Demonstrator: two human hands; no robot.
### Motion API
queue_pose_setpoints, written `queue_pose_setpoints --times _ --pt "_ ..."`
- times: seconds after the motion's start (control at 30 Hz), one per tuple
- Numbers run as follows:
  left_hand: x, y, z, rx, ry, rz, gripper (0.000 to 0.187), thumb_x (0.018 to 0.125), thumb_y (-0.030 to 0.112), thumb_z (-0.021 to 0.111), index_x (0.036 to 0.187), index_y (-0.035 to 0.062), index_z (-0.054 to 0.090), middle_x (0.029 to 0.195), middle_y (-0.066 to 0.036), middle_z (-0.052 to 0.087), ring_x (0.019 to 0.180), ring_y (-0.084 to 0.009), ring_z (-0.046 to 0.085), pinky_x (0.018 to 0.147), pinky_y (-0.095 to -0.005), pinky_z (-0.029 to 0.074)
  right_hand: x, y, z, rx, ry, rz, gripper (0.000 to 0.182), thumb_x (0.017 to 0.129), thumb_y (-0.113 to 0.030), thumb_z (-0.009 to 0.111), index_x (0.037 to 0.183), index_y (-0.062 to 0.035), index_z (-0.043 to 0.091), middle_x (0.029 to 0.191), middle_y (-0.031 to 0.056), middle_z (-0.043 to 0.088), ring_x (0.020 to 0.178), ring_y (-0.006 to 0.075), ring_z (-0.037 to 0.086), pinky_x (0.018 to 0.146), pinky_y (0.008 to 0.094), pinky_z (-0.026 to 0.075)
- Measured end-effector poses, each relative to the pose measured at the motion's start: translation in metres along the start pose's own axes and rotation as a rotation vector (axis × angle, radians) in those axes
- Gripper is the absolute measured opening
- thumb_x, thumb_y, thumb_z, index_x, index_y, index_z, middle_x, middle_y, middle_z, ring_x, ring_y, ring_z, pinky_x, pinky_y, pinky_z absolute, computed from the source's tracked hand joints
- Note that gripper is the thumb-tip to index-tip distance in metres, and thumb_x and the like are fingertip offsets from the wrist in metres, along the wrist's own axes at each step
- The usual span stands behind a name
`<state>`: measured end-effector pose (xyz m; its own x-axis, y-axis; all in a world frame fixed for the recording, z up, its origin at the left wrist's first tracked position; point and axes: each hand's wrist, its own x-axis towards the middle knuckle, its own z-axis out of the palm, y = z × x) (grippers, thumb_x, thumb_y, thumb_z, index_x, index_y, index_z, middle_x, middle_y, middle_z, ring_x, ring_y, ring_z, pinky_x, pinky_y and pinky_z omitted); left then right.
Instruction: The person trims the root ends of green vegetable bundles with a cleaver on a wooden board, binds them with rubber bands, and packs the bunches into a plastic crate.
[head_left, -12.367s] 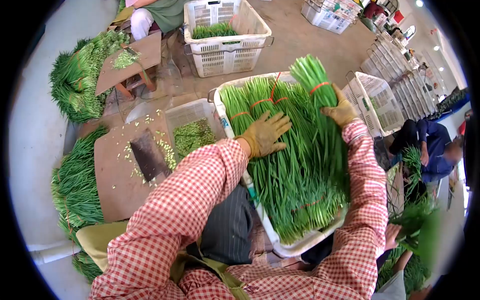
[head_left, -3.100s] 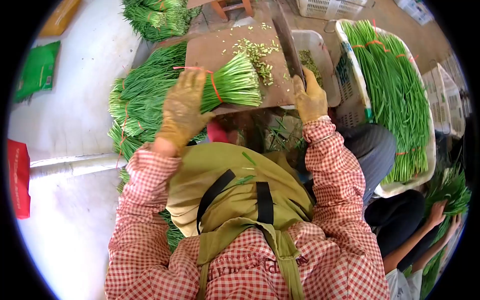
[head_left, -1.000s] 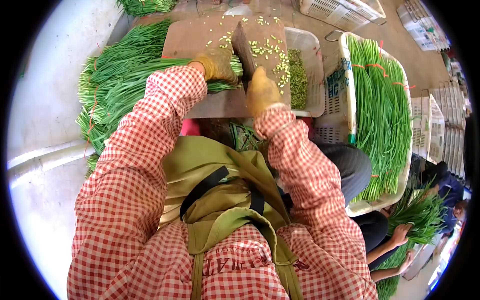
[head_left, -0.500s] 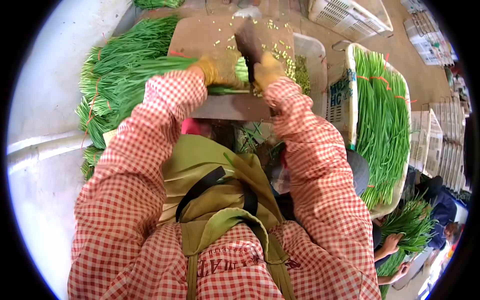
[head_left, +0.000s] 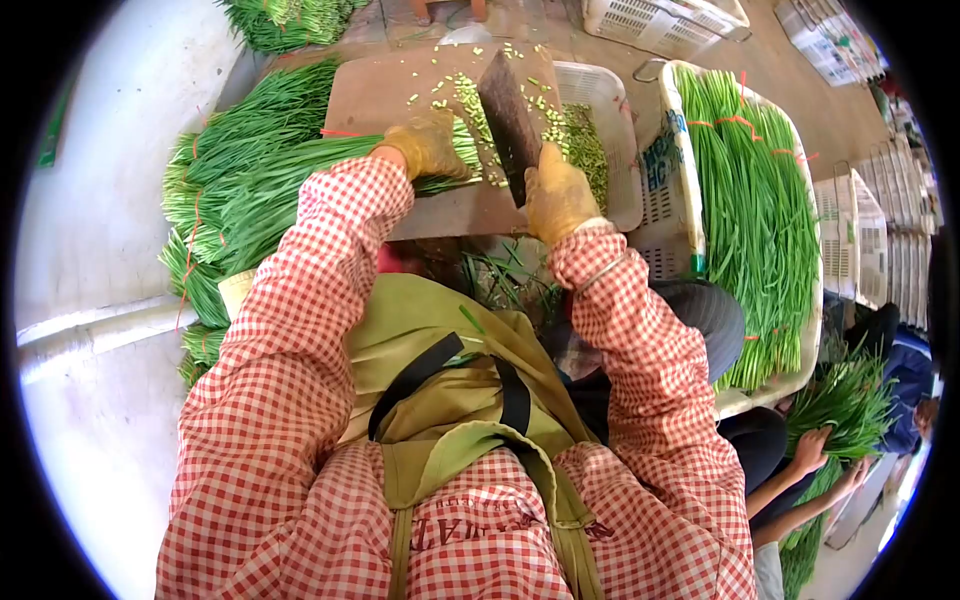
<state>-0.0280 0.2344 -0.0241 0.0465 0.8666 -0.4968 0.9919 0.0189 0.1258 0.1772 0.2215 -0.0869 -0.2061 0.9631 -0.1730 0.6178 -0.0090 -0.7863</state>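
Observation:
My left hand [head_left: 425, 146], in a yellow glove, presses down on a bunch of long green chives [head_left: 290, 168] on the brown cutting board [head_left: 430, 215]. Their pale cut ends stick out to the right of the fingers. My right hand [head_left: 561, 195], gloved the same way, grips the handle of a dark-bladed cleaver [head_left: 508, 115]. The blade stands over the board, right of the cut ends and apart from them. Short chopped pieces [head_left: 470, 103] lie scattered around the blade. More of them fill part of the white plastic basket [head_left: 622, 150] at the board's right edge.
Tied bundles of chives [head_left: 285, 95] are piled left of the board. A white crate [head_left: 690, 215] full of long chives stands at the right. Another crate [head_left: 665, 25] is at the back. At the lower right, a person's hands [head_left: 812, 450] hold a green bunch.
The cleaver has moved away from the chives' ends, toward the right, with its blade now tilted. My left hand stays on the bunch. The whole view has shifted slightly.

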Motion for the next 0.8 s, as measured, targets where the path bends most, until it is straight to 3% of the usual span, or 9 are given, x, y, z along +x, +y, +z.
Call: queue_pose_setpoints --times 0.1,0.3,0.37,0.47,0.53,0.57,0.67,0.73,0.8 --pt "-0.016 0.011 0.001 -0.007 0.054 -0.025 0.092 0.063 0.044 0.081 0.134 -0.0018 0.044 0.130 -0.021 0.056 0.122 -0.0347 0.053 0.101 -0.0403 0.044 0.005 0.086 0.039 0.657 -0.177 -0.259 0.032 0.093 -0.036 0.050 0.079 -0.0077 0.055 0.057 -0.0001 0.048 0.045 0.0139 0.043 0.040 0.0363 0.033" --pt "-0.016 0.006 0.023 0.011 0.257 0.010 0.085 0.063 0.043 0.080 0.128 -0.0002 0.046 0.120 -0.020 0.061 0.112 -0.0317 0.060 0.094 -0.0387 0.048 -0.041 -0.029 -0.014 -0.155 -0.232 -0.028 0.014 0.093 -0.012 0.055 0.101 -0.0049 0.046 0.065 0.0095 0.053 0.050 0.0164 0.053 0.042 0.0358 0.045" --pt "-0.013 0.005 0.028 -0.016 0.276 -0.007 0.081 0.062 0.041 0.080 0.124 -0.0008 0.049 0.117 -0.019 0.062 0.109 -0.0329 0.061 0.092 -0.0391 0.050 -0.027 -0.019 0.002 -0.187 -0.261 -0.060 0.015 0.091 -0.014 0.055 0.099 -0.0040 0.047 0.068 0.0167 0.059 0.053 0.0277 0.059 0.048 0.0451 0.049" --pt "-0.009 0.003 0.030 -0.005 0.363 0.015 0.075 0.062 0.042 0.079 0.116 -0.0035 0.053 0.110 -0.021 0.064 0.104 -0.0333 0.063 0.087 -0.0397 0.051 0.007 -0.035 0.035 -0.343 0.032 -0.249 0.018 0.086 -0.013 0.055 0.099 -0.0015 0.049 0.081 0.0325 0.061 0.075 0.0502 0.061 0.067 0.0556 0.048" --pt "-0.024 0.005 0.028 0.097 0.489 0.090 0.068 0.065 0.043 0.075 0.110 -0.0036 0.054 0.102 -0.020 0.065 0.097 -0.0322 0.065 0.083 -0.0393 0.053 0.051 -0.033 0.037 -0.257 -0.094 -0.188 0.025 0.088 -0.021 0.055 0.105 -0.0023 0.053 0.088 0.0304 0.063 0.079 0.0460 0.063 0.072 0.0528 0.050" --pt "-0.025 0.004 0.031 0.034 0.507 0.059 0.067 0.065 0.044 0.074 0.109 -0.0012 0.054 0.105 -0.019 0.063 0.101 -0.0319 0.063 0.086 -0.0403 0.051 0.063 -0.043 0.029 -0.206 -0.215 -0.040 0.031 0.088 -0.024 0.055 0.111 -0.0025 0.055 0.093 0.0298 0.064 0.082 0.0461 0.063 0.075 0.0521 0.050" --pt "-0.068 0.018 0.035 0.111 0.534 0.072 0.107 0.062 0.049 0.077 0.143 -0.0039 0.032 0.144 -0.026 0.037 0.136 -0.0384 0.034 0.114 -0.0507 0.024 0.097 0.009 0.014 -0.395 -0.070 -0.512 0.048 0.089 -0.031 0.055 0.128 -0.0036 0.052 0.105 0.0266 0.065 0.093 0.0437 0.063 0.086 0.0498 0.048" --pt "-0.100 0.022 0.051 -0.313 0.806 0.322 0.088 0.078 0.048 0.067 0.143 -0.0019 0.034 0.146 -0.022 0.037 0.138 -0.0381 0.030 0.115 -0.0468 0.023 0.096 -0.013 0.001 -0.729 -0.127 -0.533 0.043 0.088 -0.029 0.057 0.121 -0.0019 0.055 0.108 0.0267 0.064 0.099 0.0412 0.063 0.089 0.0479 0.048" --pt "-0.125 0.035 0.066 -0.814 0.795 0.268 0.058 0.084 0.042 0.064 0.124 0.0012 0.054 0.126 -0.020 0.057 0.119 -0.0348 0.051 0.104 -0.0435 0.039 0.083 -0.078 -0.017 -0.962 -0.316 -0.271 0.035 0.088 -0.025 0.059 0.112 0.0007 0.058 0.107 0.0275 0.064 0.100 0.0401 0.063 0.088 0.0468 0.049"
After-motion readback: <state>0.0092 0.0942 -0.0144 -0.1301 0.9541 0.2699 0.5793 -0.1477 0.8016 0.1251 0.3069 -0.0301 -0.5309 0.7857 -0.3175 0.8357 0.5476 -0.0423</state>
